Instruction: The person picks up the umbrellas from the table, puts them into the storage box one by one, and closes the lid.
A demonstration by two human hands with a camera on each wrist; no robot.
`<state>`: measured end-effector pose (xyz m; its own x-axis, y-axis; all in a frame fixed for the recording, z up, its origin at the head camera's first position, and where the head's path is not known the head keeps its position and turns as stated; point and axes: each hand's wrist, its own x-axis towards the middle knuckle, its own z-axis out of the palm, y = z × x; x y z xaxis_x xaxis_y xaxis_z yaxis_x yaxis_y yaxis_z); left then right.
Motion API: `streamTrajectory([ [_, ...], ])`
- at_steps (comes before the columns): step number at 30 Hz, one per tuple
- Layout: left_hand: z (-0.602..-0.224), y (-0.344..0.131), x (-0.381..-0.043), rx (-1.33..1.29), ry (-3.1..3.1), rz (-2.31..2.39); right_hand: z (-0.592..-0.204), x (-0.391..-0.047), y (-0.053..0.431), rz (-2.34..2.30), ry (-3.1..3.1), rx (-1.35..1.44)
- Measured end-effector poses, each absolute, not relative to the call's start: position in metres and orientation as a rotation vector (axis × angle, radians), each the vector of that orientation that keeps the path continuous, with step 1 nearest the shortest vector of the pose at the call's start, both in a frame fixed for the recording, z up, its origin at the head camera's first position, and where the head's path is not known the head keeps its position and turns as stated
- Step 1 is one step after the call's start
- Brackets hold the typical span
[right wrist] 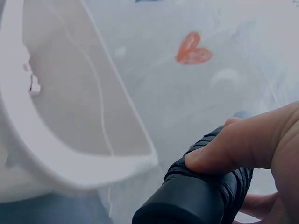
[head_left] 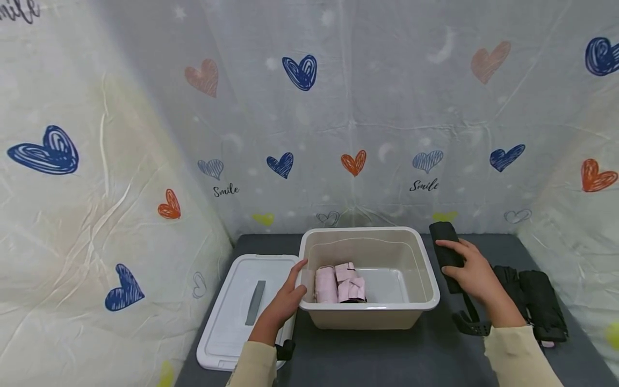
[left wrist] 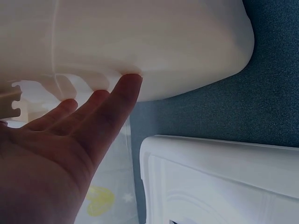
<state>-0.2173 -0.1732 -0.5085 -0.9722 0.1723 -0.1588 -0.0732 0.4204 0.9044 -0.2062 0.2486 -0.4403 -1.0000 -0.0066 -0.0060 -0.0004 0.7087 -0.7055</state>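
My right hand (head_left: pixel 473 271) grips a black folded umbrella (head_left: pixel 442 231), held up beside the right wall of a beige plastic storage box (head_left: pixel 362 317). Close up in the right wrist view, the thumb lies across the folded fabric of the umbrella (right wrist: pixel 187 198), above its smooth black end. My left hand (head_left: pixel 282 303) is at the left rim of the box. Its extended fingers (left wrist: pixel 110 116) touch the outer wall in the left wrist view; the thumb is out of sight there. Several pink rolled bundles (head_left: pixel 326 285) lie in the left part of the box.
A white lid (head_left: pixel 227 317) with a grey handle lies left of the box, partly behind my left forearm. More black folded umbrellas (head_left: pixel 544 301) lie on the dark grey table (head_left: pixel 358 360) at the right. A heart-printed curtain (head_left: pixel 309 123) surrounds the table's back and sides.
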Motion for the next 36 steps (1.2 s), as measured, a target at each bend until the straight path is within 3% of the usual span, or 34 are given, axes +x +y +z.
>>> streamTrajectory([
  [8, -0.483, -0.168, -0.205, 0.100, 2.411, 1.607, -0.424, -0.205, 0.236, -1.191, 2.916, -0.084],
  [18, -0.510, -0.175, -0.216, 0.115, 2.439, 1.602, -0.412, -0.206, 0.219, -1.187, 2.938, -0.193],
  [36, -0.513, -0.175, -0.217, 0.129, 2.452, 1.606, -0.409, -0.213, 0.186, -1.253, 2.875, -0.340],
])
